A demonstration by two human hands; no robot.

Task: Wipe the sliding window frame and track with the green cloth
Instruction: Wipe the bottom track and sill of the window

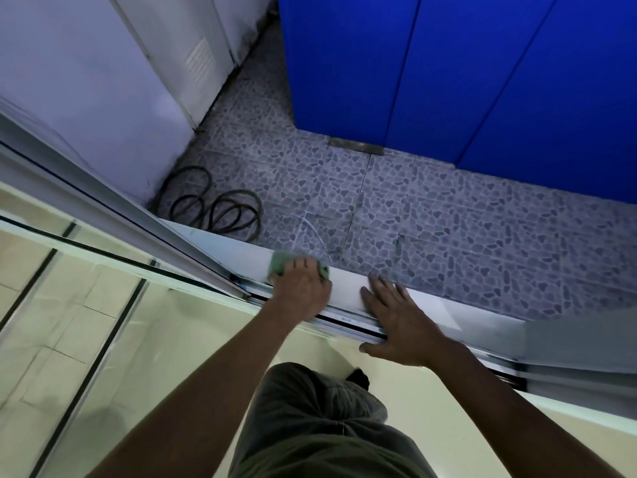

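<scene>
A: Starting at the left, what can't we make out?

B: The glass pane (86, 288) runs off the left edge, and the reflections in it are smeared. Beyond it, the hose (217, 205) lies coiled on the tiled floor (431, 219), its end lost in the dark corner by the white wall (86, 91).

A: And the cloth?

B: The cloth (280, 264) is mostly hidden. Our left hand (303, 289) is curled shut over it, pressing it on the white sill (344, 284) just past the end of the pane. We see only a green lump sticking out beyond the knuckles on the left and a sliver at the right side of the fist. The fingertips are tucked under, so we can't see them.

A: The track?

B: The track (344, 320) shows as dark grooves between the two hands; both wrists cover parts of it.

A: Further right?

B: Our right hand (396, 322) lies flat, fingers spread, holding nothing, palm across the track and fingertips on the sill. It sits near the cloth but apart from it. Past it the sill blurs to grey, and the blue panels (482, 81) are cut by the frame.
</scene>
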